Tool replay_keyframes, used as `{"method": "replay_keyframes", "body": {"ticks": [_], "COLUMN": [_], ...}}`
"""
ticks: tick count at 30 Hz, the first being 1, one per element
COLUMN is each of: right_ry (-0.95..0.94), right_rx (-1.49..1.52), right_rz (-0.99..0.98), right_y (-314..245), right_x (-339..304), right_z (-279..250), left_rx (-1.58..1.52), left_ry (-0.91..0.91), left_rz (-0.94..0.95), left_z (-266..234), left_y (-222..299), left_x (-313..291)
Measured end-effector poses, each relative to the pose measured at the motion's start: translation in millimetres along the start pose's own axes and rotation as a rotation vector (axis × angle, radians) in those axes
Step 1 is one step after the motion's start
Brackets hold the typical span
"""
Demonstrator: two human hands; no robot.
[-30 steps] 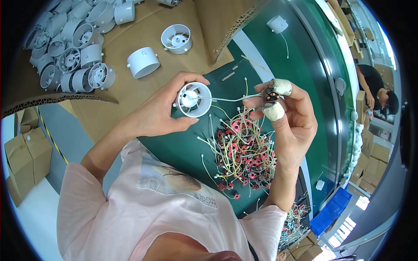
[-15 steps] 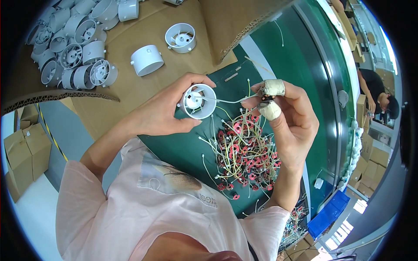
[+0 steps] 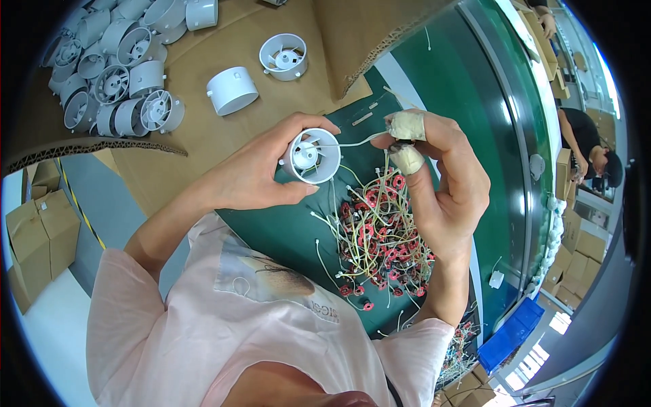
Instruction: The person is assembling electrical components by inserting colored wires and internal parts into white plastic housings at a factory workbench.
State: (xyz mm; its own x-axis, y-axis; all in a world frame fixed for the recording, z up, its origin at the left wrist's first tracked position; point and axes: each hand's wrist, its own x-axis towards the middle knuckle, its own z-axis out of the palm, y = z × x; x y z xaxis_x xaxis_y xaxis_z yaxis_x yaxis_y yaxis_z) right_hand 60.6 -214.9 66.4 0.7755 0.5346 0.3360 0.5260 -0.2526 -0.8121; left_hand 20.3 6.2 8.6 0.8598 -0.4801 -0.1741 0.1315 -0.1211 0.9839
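My left hand [image 3: 261, 169] is wrapped round a white plastic fan housing [image 3: 295, 161], a short round tube with spokes and a hub inside. Its open end tilts up toward me. My right hand [image 3: 441, 169], with pale tape on thumb and forefinger, pinches a small dark wired part [image 3: 403, 143], mostly hidden by the fingertips. From it a white wire [image 3: 359, 143] runs left into the housing's hub. Below the hands lies a heap of red-and-black wired motor parts [image 3: 380, 237] on the green table.
Two loose white housings [image 3: 232, 91] [image 3: 283, 57] sit on brown cardboard [image 3: 186, 136], with many more piled at the upper left. A cardboard flap [image 3: 366, 41] rises behind my hands. A green conveyor [image 3: 498, 136] runs along the right. A person [image 3: 586, 142] works beyond it; a blue bin [image 3: 512, 332] stands lower right.
My right hand has moved left and slightly up, bringing the small part nearer the housing. The wire between them spans a shorter gap. My left hand has barely shifted.
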Motion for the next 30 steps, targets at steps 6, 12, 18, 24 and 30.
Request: {"method": "replay_keyframes", "body": {"ticks": [6,12,18,24,30], "right_ry": [0.019,0.025,-0.075,-0.029,0.051], "right_rx": [-0.039,0.086,-0.030,-0.442,-0.289], "right_rz": [0.018,0.074,0.112,-0.003,0.132], "right_y": [2.9,-0.8,-6.5,-10.8,-7.6], "right_x": [3.6,-1.2,-8.3,-8.6,-20.0], "right_z": [5.5,15.6,31.9,43.6,55.7], "left_rx": [-0.004,-0.019,0.297,0.587,0.574], "left_ry": [0.007,0.031,0.192,0.290,0.269], "left_rz": [-0.005,0.007,0.167,0.267,0.300], "left_z": [-3.3,-4.7,1.9,9.5,9.2], "left_y": [-0.6,-4.2,1.9,9.5,11.1], "left_x": [-0.9,0.2,3.0,4.2,1.2]}}
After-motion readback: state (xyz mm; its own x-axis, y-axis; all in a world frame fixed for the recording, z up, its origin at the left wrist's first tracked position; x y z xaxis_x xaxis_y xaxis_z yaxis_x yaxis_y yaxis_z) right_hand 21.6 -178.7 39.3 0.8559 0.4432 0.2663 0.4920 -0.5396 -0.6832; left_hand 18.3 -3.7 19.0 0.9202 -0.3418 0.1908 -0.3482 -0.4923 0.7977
